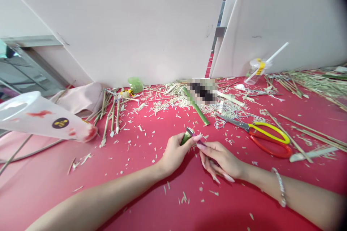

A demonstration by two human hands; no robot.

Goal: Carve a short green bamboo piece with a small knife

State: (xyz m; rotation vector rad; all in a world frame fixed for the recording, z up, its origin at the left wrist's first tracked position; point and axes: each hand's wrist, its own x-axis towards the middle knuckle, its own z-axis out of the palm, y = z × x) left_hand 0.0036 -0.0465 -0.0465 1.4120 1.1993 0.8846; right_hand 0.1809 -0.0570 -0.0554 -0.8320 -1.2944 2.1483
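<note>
My left hand (176, 151) is closed around a short green piece of bamboo (185, 138), whose lower part is hidden in the fingers. A small craft knife (200, 143) with a dark purple handle is pinched in my right hand (221, 160). Its short blade lies across the top of the bamboo piece, and my left thumb rests near the blade. Both hands meet just above the red table (151, 195). Beyond them lies a longer green bamboo stick (201, 114). Scissors (249, 127) with one yellow and one red handle lie to the right, blades half pointing towards my hands.
Pale shavings (173, 101) are scattered across the table. A large plastic cup (46, 119) with red stains leans at the left, near several thin sticks (111, 119). A clear cup with a straw (256, 70) stands back right. White panels (135, 29) close off the far side.
</note>
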